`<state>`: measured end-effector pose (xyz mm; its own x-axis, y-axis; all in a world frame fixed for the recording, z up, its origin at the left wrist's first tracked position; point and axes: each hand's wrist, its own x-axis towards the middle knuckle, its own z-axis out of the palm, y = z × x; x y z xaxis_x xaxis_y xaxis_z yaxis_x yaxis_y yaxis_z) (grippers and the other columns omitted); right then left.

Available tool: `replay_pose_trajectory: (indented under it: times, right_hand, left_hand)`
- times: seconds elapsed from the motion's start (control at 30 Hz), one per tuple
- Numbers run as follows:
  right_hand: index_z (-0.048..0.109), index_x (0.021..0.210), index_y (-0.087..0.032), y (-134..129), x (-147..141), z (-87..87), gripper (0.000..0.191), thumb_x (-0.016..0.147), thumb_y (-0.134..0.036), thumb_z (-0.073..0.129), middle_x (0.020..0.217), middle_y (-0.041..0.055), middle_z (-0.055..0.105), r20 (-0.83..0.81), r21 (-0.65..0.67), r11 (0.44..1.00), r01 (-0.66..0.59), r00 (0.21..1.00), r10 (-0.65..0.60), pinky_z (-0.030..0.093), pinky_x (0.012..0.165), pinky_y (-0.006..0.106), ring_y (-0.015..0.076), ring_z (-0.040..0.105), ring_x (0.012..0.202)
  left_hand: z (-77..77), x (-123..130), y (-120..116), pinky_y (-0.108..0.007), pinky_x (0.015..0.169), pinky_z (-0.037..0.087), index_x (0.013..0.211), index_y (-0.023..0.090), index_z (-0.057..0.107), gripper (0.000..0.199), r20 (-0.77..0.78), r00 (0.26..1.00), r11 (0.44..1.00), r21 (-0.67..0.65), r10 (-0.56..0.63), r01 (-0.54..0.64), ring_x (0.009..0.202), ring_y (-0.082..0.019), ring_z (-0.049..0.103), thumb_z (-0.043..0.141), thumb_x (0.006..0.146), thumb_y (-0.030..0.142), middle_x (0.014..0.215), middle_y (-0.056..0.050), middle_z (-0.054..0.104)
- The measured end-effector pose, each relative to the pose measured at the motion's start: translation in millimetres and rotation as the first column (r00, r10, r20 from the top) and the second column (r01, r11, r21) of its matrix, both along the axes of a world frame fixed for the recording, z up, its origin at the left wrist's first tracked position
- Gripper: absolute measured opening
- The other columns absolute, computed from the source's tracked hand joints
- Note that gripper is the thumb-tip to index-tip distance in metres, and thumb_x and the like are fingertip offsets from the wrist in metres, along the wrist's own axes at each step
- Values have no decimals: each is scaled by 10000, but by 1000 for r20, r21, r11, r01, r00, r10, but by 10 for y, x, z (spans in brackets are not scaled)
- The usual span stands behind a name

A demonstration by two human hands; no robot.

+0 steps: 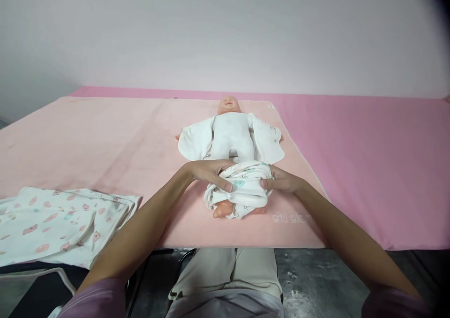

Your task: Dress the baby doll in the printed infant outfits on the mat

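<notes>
"Describe the pose."

"Reaching in from either side, the left hand [213, 171] and right hand [285, 180] each had a grip pinching the bunched cloth [248, 183], thumbs uppermost."

"What was hidden?"

"The doll's [229, 105] legs, covered by that cloth; a foot [223, 208] poked out. Most fingers were out of sight."

"Beyond?"

"A smooth white top [232, 129], flaps outspread, on the pink mat [186, 229]."

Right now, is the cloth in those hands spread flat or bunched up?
Bunched up: the cloth sits in thick, overlapping folds between the left hand and right hand, with a doll's foot poking out below.
</notes>
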<state>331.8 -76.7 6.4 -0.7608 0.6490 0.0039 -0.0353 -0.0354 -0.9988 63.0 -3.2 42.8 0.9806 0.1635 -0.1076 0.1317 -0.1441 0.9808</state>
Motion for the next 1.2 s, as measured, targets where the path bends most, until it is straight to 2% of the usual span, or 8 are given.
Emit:
replay_pose_trajectory:
  times: [0.17,0.33,0.53,0.6,0.73,1.0,1.07,1.2]
  right_hand:
    - [710,1165,-144,-31,-48,-59,494,964,-595,728,949,72,725,7,-72,997,20,1000,-20,543,774,268,202,677,919]
    - [716,1132,-149,-43,2,-6,472,938,-576,768,852,50,718,86,-80,996,30,996,-23,559,750,277,207,695,886]
    - [660,1383,-233,-235,-130,263,647,806,-398,902,1270,74,736,126,48,967,252,958,-256,589,942,375,267,701,1143]
    - [672,1325,-237,-430,-245,293,493,869,-353,821,1244,60,741,154,153,876,457,865,-478,578,923,369,256,700,1114]
    - [656,1091,-217,-994,-590,156,196,916,-301,681,936,11,720,174,378,562,736,539,-824,509,721,304,200,658,827]
    - [616,1000,-232,-1634,-969,-386,175,829,-262,636,900,22,675,186,620,123,775,7,-982,456,733,335,229,609,807]
    - [618,1034,-224,-1594,-912,-406,192,847,-265,610,1020,71,676,151,677,86,731,-23,-988,473,800,368,264,623,925]
    - [611,1190,-206,-1496,-826,-346,312,887,-261,564,1226,144,654,196,716,151,682,10,-981,475,815,392,307,635,1060]
  left_hand:
    - [-48,-34,31,-246,572,510,814,156,756,398,-13,998,997,-47,60,-61,669,-161,611,984,666,447,718,-17,671]
    - [-30,-25,13,-282,684,579,945,148,781,381,20,999,999,-45,29,-28,786,-201,685,854,844,509,860,-79,754]
    - [117,-57,-274,-365,931,596,1327,175,675,539,14,977,976,47,214,-215,1148,-280,709,791,908,494,1208,-108,756]
    - [149,-63,-420,-387,999,572,1398,202,629,578,14,963,959,86,269,-269,1238,-293,680,789,909,466,1314,-107,725]
    - [129,-34,-645,-386,930,561,1339,206,615,462,-61,910,896,213,411,-390,1125,-279,701,669,966,473,1245,-92,727]
    - [56,178,-967,-478,1099,340,1471,260,476,463,-206,907,679,726,367,-110,1049,-308,674,460,1009,293,916,-22,756]
    - [13,225,-1017,-483,1085,324,1458,265,504,450,-199,905,631,771,377,-93,1043,-316,673,437,1013,284,929,-39,762]
    - [-94,266,-1043,-478,1032,351,1434,263,555,468,-163,881,508,856,444,-97,1078,-339,637,512,968,277,1051,-100,732]
